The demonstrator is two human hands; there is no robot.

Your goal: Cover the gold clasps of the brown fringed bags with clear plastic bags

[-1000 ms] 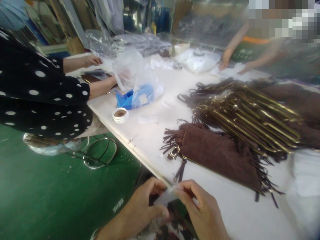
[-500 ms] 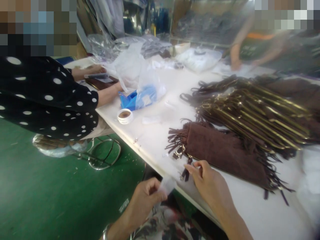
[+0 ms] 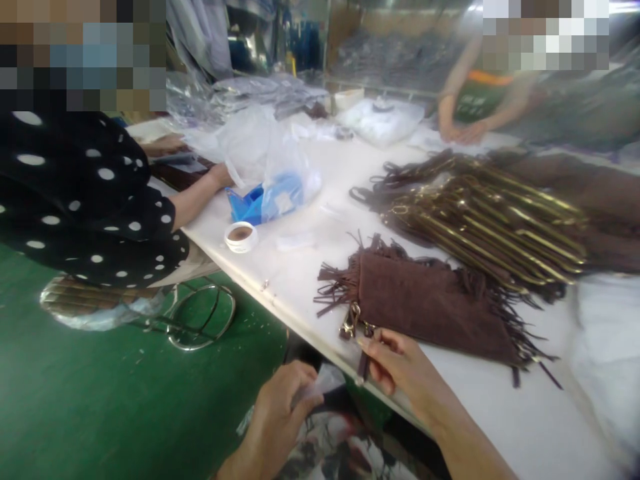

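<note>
My left hand [image 3: 283,410] is closed on a small piece of clear plastic [image 3: 330,379], just off the table's near edge. My right hand [image 3: 403,367] pinches a dark brown zipper pull [image 3: 364,365] that hangs over the front of a brown suede fringed bag [image 3: 430,300]. The bag lies flat on the white table [image 3: 295,273], fringe spreading at both short ends. Beside my right fingertips, a gold metal clasp [image 3: 349,323] sits at the bag's near left corner.
Behind the bag lies a pile of brown bags with gold zippers [image 3: 480,213]. A round white tub [image 3: 241,237] and a blue tape dispenser [image 3: 245,205] partly under plastic stand at left. A co-worker in a polka-dot sleeve [image 3: 85,193] works there; another person's hands [image 3: 465,131] are across the table.
My right hand has come down onto the zipper pull and closed on it. My left hand has moved slightly left and down, still with the plastic. The view has shifted a little.
</note>
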